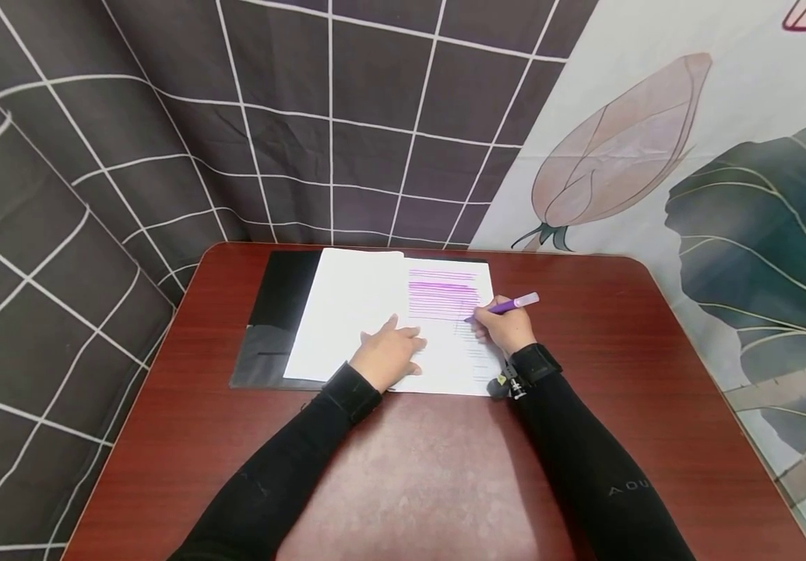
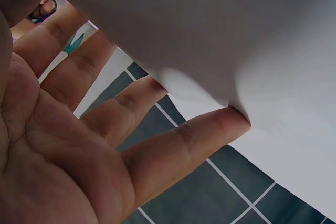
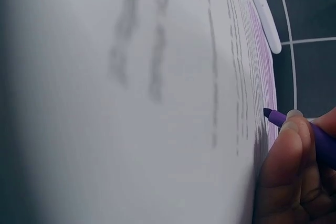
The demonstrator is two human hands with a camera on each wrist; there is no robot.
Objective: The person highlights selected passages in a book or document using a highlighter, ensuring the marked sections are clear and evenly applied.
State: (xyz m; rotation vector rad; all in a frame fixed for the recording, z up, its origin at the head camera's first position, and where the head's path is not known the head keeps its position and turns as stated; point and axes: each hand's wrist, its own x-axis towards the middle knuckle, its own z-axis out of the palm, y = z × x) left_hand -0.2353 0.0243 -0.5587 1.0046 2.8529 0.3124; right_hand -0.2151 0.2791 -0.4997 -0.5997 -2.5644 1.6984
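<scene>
Left hand (image 1: pixel 386 352) flat on paper (image 1: pixel 346 312) — highlighter (image 1: pixel 504 306) opposite

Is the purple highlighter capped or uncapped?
Uncapped: the purple highlighter shows its bare tip on the printed page, held in the right hand.

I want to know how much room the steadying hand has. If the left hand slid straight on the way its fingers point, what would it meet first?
Probably the purple highlighted lines on the printed page. The left hand lies flat, fingers aimed up and right. The right hand with the purple highlighter looks just off that line, though depth is unclear.
</scene>
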